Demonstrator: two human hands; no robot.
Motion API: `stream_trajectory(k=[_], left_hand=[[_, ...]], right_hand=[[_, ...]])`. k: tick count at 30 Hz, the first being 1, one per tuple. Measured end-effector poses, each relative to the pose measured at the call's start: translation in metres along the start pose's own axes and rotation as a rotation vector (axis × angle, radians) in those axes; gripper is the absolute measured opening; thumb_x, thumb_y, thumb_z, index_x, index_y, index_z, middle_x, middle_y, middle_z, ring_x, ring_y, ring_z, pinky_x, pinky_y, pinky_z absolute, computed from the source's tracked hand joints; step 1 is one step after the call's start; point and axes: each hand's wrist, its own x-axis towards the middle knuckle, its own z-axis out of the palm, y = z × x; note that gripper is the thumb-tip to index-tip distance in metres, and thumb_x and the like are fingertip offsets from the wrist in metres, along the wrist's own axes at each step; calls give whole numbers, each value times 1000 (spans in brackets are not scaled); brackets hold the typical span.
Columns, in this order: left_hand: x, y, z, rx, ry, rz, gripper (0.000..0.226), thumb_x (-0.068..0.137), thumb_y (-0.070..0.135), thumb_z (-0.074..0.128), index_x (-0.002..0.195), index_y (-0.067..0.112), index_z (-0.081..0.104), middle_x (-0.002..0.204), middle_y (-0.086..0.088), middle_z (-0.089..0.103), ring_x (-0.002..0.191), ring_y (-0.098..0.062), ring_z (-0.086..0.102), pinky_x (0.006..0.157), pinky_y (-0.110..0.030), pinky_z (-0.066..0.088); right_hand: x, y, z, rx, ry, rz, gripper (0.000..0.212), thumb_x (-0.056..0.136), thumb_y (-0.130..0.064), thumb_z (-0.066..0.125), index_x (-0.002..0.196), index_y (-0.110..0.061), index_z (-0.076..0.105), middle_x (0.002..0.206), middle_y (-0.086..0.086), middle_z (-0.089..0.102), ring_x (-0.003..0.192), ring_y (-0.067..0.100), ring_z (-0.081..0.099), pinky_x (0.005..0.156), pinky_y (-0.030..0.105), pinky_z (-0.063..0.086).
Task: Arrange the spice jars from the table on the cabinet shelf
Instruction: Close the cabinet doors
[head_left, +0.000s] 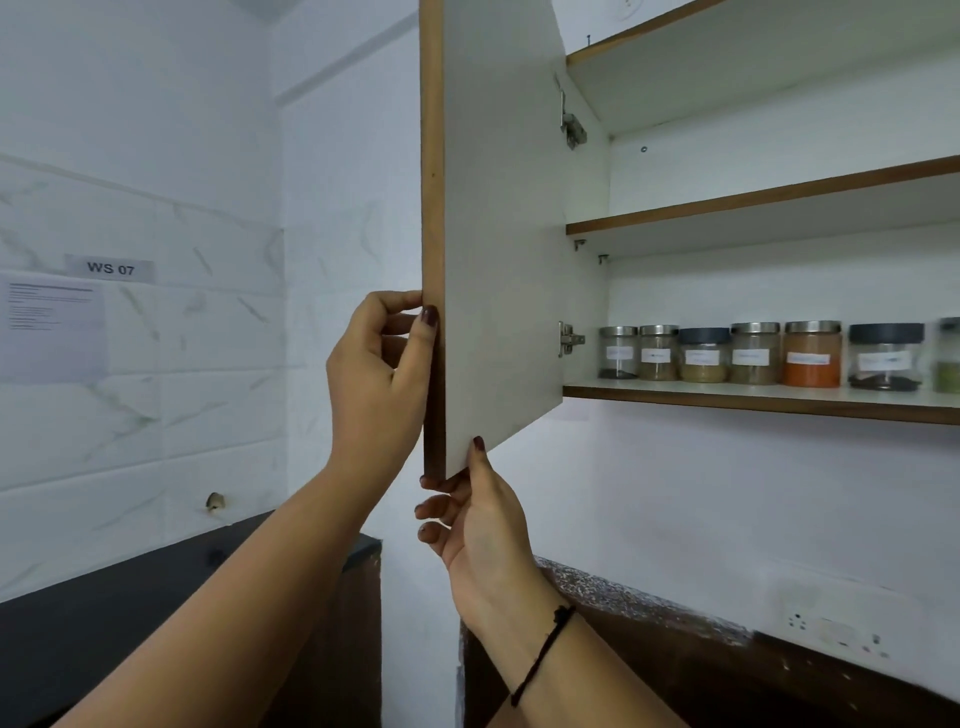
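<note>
Several labelled spice jars (753, 353) stand in a row on the lowest cabinet shelf (727, 400), some with steel lids, some with dark lids; the one at the far right is cut off by the frame. The white cabinet door (498, 234) with a brown edge stands open toward me. My left hand (376, 374) grips the door's brown front edge, thumb on the edge. My right hand (472, 514) holds the door's bottom corner, thumb on its inner face and fingers curled under it.
Two upper shelves (753, 200) in the cabinet hold nothing I can see. A dark countertop (156, 597) lies at lower left below the tiled wall. A wall socket (831, 629) sits at lower right. A paper sign reading WS 07 (110, 268) hangs on the left wall.
</note>
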Motion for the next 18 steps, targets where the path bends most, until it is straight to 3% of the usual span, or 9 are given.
stream_trajectory(k=[4,7,10,15,18], left_hand=[[-12,11,26,-75,-42,60,17,101,25,53,115,31,60,98,12,69,89,-7,67,74,-20,55],[-22,18,47,-155,-106,66,30,103,26,48,131,34,55,117,23,63,109,3,61,87,-14,52],[-34,27,68,-237,-141,62,39,103,28,45,142,30,49,130,22,58,120,4,55,94,-13,49],[-56,42,105,-232,-288,106,51,104,29,43,154,33,29,147,12,50,131,-6,50,109,-33,46],[-62,49,125,-198,-406,177,58,103,33,45,156,31,22,159,15,32,144,-1,31,118,-21,29]], right_hand=[[-12,-14,-18,23,41,-38,42,98,-44,48,109,-8,66,74,9,70,54,17,61,50,28,47],[-20,-25,-35,16,50,-73,42,100,-42,45,105,-7,67,70,9,68,51,16,59,49,27,45],[-27,-36,-52,-5,60,-106,42,102,-39,41,97,-9,70,68,10,68,50,18,59,49,29,45],[-39,-56,-81,-75,164,-227,42,105,-31,36,88,-11,69,68,9,69,50,21,62,49,32,44],[-44,-66,-104,-113,252,-364,37,106,-18,31,96,-11,66,74,3,73,59,21,69,54,37,52]])
